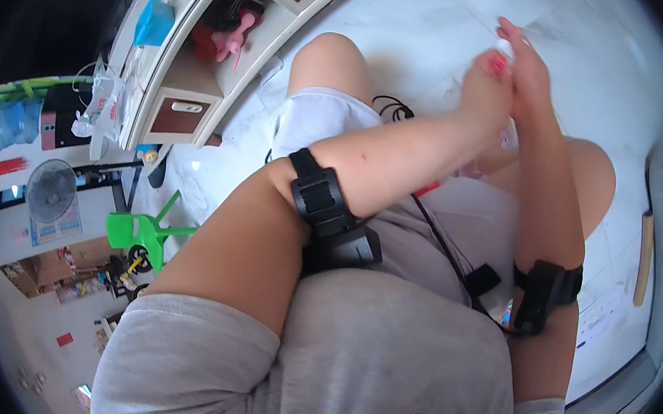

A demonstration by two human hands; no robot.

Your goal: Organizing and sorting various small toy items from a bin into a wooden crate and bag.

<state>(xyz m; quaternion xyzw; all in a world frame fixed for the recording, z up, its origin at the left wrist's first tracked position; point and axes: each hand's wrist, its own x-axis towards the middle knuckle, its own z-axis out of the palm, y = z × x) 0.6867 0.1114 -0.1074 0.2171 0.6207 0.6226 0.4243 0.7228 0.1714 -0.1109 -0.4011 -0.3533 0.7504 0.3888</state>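
Observation:
My left hand (487, 79) is closed around a small white and red object (499, 63), mostly covered by the fingers, so its kind is unclear. Pressed close beside it is my right hand (532, 74), with fingers stretched out and bent slightly over the object's top. Whether the right hand also grips it cannot be told. Both hands are held out above the floor, past my lap. Below the wrists, a white printed item (510, 135) shows partly between the forearms.
A white cabinet (214, 93) stands at left, with a pink toy (237, 39) on its shelf and a blue container (154, 23) on top. Beyond are a green plastic chair (140, 231) and a fan (51, 191). Black cables (396, 107) lie near my leg; a wooden handle (644, 258) is at right.

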